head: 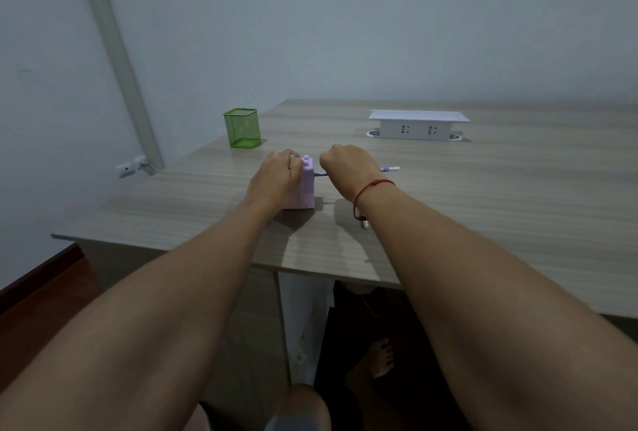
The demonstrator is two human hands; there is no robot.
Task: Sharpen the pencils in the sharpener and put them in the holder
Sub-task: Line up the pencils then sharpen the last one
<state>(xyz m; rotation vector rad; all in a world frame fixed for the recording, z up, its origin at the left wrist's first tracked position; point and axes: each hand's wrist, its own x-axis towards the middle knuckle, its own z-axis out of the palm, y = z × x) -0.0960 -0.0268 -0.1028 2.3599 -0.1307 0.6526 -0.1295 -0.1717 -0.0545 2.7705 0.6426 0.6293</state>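
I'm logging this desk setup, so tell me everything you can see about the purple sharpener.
The sharpener is a small, boxy lilac block, plastic by its look, with a small bump on top. It stands upright on the wooden table, towards its left front. The left hand grips its top and left side, hiding that part. A purple pencil enters its right face, lying about level, held by the right hand.

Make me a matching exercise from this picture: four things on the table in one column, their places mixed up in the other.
1 holder
2 sharpener
3 pencil
4 socket box

A gripped by the left hand
B alone near the table's far left corner
C held in the right hand, one end in the sharpener
D far side, right of the hands

Pairs: 1-B, 2-A, 3-C, 4-D
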